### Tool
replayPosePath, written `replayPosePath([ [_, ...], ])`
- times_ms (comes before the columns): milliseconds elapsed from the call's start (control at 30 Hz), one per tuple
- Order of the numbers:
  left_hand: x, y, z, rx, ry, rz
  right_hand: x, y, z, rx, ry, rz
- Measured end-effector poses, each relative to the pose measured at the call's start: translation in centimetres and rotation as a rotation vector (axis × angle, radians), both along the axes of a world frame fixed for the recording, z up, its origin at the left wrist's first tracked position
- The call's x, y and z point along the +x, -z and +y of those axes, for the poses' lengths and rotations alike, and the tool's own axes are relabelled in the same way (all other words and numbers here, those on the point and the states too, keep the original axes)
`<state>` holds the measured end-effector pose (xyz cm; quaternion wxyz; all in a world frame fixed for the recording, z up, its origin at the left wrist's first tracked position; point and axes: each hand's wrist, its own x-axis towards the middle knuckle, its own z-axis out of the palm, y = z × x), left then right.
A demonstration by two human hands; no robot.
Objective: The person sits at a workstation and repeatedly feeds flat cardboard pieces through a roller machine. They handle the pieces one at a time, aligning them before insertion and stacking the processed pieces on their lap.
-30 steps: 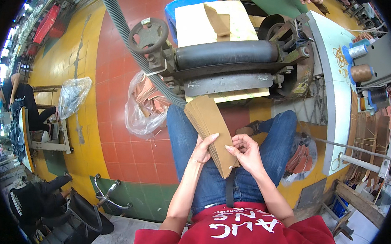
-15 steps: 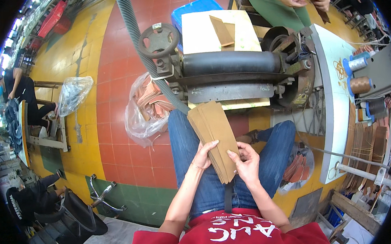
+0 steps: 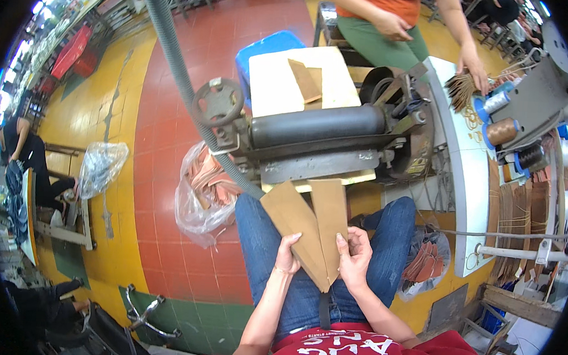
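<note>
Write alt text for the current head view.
A person's left hand and right hand hold flat brown strips spread in a V above blue jeans. Ahead stands a machine with a black roller; left, a clear bag of pinkish pieces.

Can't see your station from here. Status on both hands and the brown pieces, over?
Left hand holding brown pieces at left, right hand at right. Pieces spread in a V over the lap, lower ends together. Roller machine ahead.

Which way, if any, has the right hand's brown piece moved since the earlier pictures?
Yes: the far end of the brown piece in the right hand has swung rightward, judged against the grey machine plate.
</note>
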<state>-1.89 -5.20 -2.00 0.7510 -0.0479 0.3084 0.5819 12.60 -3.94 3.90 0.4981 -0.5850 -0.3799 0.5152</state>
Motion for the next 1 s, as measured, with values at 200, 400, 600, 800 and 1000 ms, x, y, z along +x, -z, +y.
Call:
replayPosePath([
  [200,-1.4,0.2,-1.1,0.022,0.006,0.05,3.5,3.7,5.0,-0.239,-0.002,0.194],
  [400,-2.2,-0.2,-2.9,0.019,-0.007,0.002,2.1,6.8,13.2,-0.144,0.122,0.432],
  [600,-1.6,-0.5,-2.8,0.059,-0.013,0.138,2.2,8.4,6.6,-0.68,0.279,0.836],
  [800,-1.3,0.7,-2.6,-0.018,0.096,0.278,2.0,4.6,-0.2,-0.616,-0.363,0.541],
  [1000,-0.7,0.0,-1.7,0.06,0.089,0.442,1.4,0.0,-1.2,-0.063,-0.559,-0.275],
])
